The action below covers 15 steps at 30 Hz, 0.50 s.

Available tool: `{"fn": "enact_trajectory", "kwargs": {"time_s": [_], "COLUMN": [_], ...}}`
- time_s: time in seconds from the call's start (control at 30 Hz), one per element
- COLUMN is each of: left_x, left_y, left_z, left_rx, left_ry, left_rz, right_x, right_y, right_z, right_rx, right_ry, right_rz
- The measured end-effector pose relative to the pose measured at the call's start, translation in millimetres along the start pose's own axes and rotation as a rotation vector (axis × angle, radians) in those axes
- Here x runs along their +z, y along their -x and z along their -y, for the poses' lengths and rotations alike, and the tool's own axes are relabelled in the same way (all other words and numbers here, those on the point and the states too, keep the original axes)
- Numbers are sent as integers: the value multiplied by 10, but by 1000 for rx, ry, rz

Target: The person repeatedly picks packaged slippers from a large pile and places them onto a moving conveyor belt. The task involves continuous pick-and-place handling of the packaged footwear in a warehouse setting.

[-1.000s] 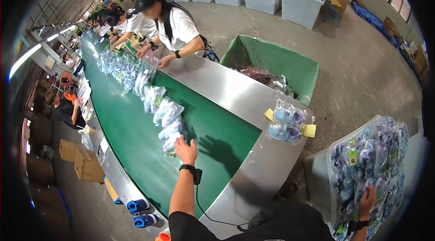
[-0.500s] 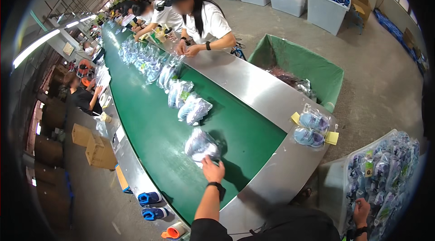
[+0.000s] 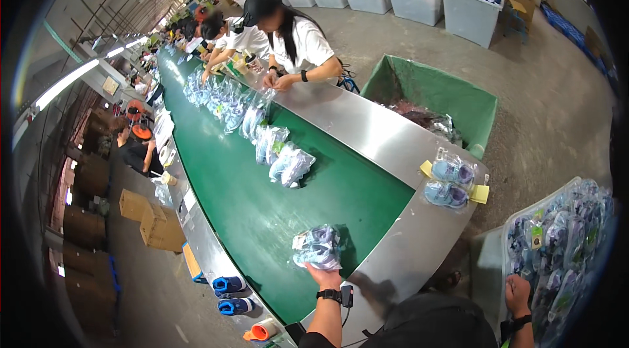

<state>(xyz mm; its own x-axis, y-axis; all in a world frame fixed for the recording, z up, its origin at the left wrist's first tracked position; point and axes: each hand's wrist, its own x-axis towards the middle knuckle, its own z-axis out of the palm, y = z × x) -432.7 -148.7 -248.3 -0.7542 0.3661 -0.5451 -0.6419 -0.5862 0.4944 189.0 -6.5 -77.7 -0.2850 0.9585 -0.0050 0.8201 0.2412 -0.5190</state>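
Observation:
My left hand [image 3: 324, 276] grips the near end of a clear-bagged pair of light blue and purple shoes [image 3: 318, 247] at the near end of the green conveyor belt [image 3: 255, 223]. Its fingers are partly hidden beneath the bag. At the far right, my right hand [image 3: 517, 292] is curled closed beside the pale bin [image 3: 490, 257], with nothing visible in it. That bin is heaped with bagged shoes [image 3: 557, 243]. More bagged shoes [image 3: 291, 166] lie in a row up the belt.
Another bagged pair [image 3: 449, 183] with yellow cards rests on the metal table edge [image 3: 386, 243]. Blue shoes [image 3: 232, 295] and an orange-and-white roll [image 3: 263, 330] sit at the left edge. A person [image 3: 298, 40] works across the belt, near a green waste bin [image 3: 481, 112].
My left hand has drawn the bagged pair nearer and rightward along the belt, passing from fingers on top to a grip on its near end. The right hand stays by the bin.

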Motion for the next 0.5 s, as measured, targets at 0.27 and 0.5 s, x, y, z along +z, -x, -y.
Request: {"fn": "enact_trajectory", "kwargs": {"time_s": [0.27,0.5], "left_x": [540,1957], "left_y": [57,1324], "left_z": [-108,498], "left_rx": [-176,-594], "left_ry": [-389,-670], "left_rz": [-126,351], "right_x": [-170,-792], "right_y": [41,-204], "right_z": [176,709], "right_rx": [111,-69], "right_ry": [-95,-159], "right_rz": [-78,-278]}}
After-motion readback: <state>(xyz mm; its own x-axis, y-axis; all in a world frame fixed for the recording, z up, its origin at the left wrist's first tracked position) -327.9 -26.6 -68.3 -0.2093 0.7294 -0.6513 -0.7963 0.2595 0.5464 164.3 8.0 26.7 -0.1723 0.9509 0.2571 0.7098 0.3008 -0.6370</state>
